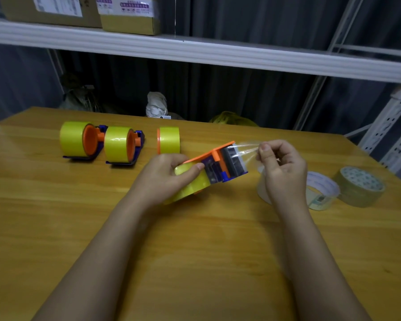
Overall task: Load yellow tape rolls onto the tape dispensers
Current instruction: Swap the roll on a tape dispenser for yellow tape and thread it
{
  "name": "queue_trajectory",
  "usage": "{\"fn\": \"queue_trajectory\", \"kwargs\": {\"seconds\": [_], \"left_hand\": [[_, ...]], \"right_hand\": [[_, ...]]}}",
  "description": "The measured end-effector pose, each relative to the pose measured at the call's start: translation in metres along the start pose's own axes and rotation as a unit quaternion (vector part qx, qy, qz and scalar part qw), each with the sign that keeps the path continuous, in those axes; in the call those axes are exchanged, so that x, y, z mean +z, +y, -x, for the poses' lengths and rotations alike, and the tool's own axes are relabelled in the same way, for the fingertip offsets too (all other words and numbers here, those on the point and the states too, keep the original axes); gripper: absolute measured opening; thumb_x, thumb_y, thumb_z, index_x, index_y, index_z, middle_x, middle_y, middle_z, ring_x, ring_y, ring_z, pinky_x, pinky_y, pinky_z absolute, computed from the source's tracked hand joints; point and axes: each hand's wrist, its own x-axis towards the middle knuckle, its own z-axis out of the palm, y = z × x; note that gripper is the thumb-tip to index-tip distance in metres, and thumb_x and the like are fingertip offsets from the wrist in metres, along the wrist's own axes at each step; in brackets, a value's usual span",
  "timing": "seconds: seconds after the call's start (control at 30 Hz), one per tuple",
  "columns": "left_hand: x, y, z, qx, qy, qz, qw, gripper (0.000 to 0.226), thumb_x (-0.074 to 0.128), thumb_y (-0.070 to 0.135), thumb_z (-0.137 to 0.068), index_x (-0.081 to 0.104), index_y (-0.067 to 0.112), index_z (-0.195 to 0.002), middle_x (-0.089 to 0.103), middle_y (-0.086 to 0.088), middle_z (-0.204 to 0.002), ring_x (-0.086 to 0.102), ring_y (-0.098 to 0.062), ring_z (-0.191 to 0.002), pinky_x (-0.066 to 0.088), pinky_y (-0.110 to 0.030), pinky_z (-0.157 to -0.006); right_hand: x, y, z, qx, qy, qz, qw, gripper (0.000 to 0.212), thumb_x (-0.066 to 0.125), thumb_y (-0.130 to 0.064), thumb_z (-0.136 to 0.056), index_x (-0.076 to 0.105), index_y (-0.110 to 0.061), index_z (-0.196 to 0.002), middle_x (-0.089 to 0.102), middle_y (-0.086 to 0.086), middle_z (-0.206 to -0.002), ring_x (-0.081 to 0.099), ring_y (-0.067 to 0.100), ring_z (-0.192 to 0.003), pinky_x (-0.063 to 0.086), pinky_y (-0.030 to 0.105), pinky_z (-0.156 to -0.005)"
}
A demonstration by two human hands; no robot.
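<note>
My left hand [166, 176] grips a yellow tape roll [191, 185] mounted in an orange and purple tape dispenser [222, 164], held just above the wooden table [195, 239]. My right hand [283, 167] pinches the clear free end of the tape [247, 150], stretched out past the dispenser's cutter. Two loaded dispensers with yellow rolls stand at the back left, one [80, 142] beside the other [123, 147]. A further yellow roll [169, 139] on an orange hub stands upright to their right.
A white tape roll [320, 189] and a tan tape roll [360, 186] lie at the right, partly behind my right hand. A white shelf [195, 52] with cardboard boxes [130, 15] runs above the table's far edge. Bags sit behind the table.
</note>
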Motion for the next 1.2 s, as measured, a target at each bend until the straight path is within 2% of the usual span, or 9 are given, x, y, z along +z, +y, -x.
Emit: {"fn": "queue_trajectory", "kwargs": {"seconds": [0.1,0.2,0.37,0.5,0.67,0.77,0.9,1.13,1.2], "left_hand": [[0.001,-0.001,0.000,0.001,0.015,-0.021,1.000,0.033,0.054,0.056,-0.085,0.070,0.027,-0.082,0.062,0.004,-0.062,0.056,-0.009,-0.056,0.044,-0.035,-0.051],[0.000,-0.003,-0.003,-0.019,0.046,-0.086,0.995,0.037,0.052,0.055,-0.087,0.070,0.023,-0.093,0.063,0.004,-0.070,0.058,-0.013,-0.066,0.048,-0.036,-0.057],[-0.001,-0.003,-0.003,-0.036,0.059,-0.124,0.990,0.038,0.049,0.054,-0.088,0.067,0.024,-0.102,0.064,0.005,-0.077,0.059,-0.017,-0.075,0.048,-0.034,-0.062],[0.003,0.004,-0.002,-0.034,0.019,-0.118,0.992,0.037,0.051,0.055,-0.087,0.066,0.024,-0.101,0.065,0.005,-0.081,0.060,-0.014,-0.076,0.050,-0.037,-0.065],[0.006,0.011,-0.002,-0.064,-0.023,-0.151,0.986,0.048,0.053,0.067,-0.077,0.065,0.025,-0.097,0.064,0.004,-0.077,0.059,-0.012,-0.072,0.052,-0.039,-0.065],[0.010,0.015,-0.002,-0.068,-0.008,-0.221,0.973,0.053,0.044,0.068,-0.083,0.065,0.022,-0.099,0.058,0.004,-0.068,0.054,-0.011,-0.064,0.040,-0.029,-0.052],[0.009,0.017,-0.002,-0.080,-0.033,-0.224,0.971,0.050,0.041,0.058,-0.091,0.060,0.019,-0.115,0.056,0.004,-0.074,0.052,-0.012,-0.069,0.037,-0.028,-0.054],[0.007,0.028,0.001,-0.095,-0.111,-0.070,0.987,0.035,0.047,0.049,-0.092,0.059,0.020,-0.108,0.045,0.003,-0.069,0.043,-0.010,-0.059,0.030,-0.025,-0.052],[0.007,0.029,0.002,-0.093,-0.133,-0.038,0.986,0.037,0.049,0.048,-0.091,0.057,0.019,-0.113,0.053,-0.004,-0.077,0.051,-0.016,-0.067,0.042,-0.032,-0.058]], "right_hand": [[0.001,-0.003,0.002,-0.068,0.006,0.024,0.997,0.022,0.054,-0.010,-0.093,0.056,-0.026,-0.079,0.058,-0.009,-0.074,0.055,0.000,-0.071,0.042,0.011,-0.066],[0.008,-0.004,0.005,-0.116,-0.015,0.077,0.990,0.012,0.052,-0.015,-0.093,0.056,-0.019,-0.082,0.059,-0.006,-0.077,0.058,0.012,-0.075,0.048,0.027,-0.065],[0.014,0.005,0.007,-0.010,-0.035,0.087,0.996,0.014,0.047,-0.029,-0.098,0.056,-0.024,-0.089,0.066,-0.007,-0.094,0.064,0.013,-0.090,0.055,0.044,-0.076],[0.019,0.008,0.007,0.087,-0.038,0.029,0.995,0.017,0.037,-0.026,-0.102,0.046,-0.028,-0.087,0.069,-0.003,-0.099,0.068,0.005,-0.089,0.058,0.038,-0.081],[0.020,0.009,0.009,0.042,-0.030,0.086,0.995,0.015,0.036,-0.030,-0.102,0.043,-0.027,-0.089,0.068,-0.005,-0.079,0.068,0.014,-0.077,0.056,0.051,-0.070],[0.022,0.006,0.012,-0.018,-0.022,0.105,0.994,0.012,0.036,-0.027,-0.102,0.042,-0.021,-0.094,0.064,-0.009,-0.078,0.067,0.012,-0.076,0.055,0.049,-0.065],[0.022,0.009,0.011,-0.002,-0.010,0.078,0.997,0.010,0.037,-0.024,-0.102,0.042,-0.022,-0.094,0.068,-0.007,-0.083,0.070,0.010,-0.080,0.058,0.048,-0.068],[0.013,-0.004,0.004,-0.006,0.020,0.045,0.999,0.021,0.039,-0.016,-0.102,0.041,-0.031,-0.087,0.069,-0.009,-0.079,0.071,0.007,-0.076,0.059,0.030,-0.067],[0.010,-0.006,0.004,-0.016,0.022,0.035,0.999,0.020,0.039,-0.016,-0.102,0.041,-0.029,-0.088,0.068,-0.009,-0.080,0.070,0.005,-0.077,0.057,0.022,-0.065]]}}
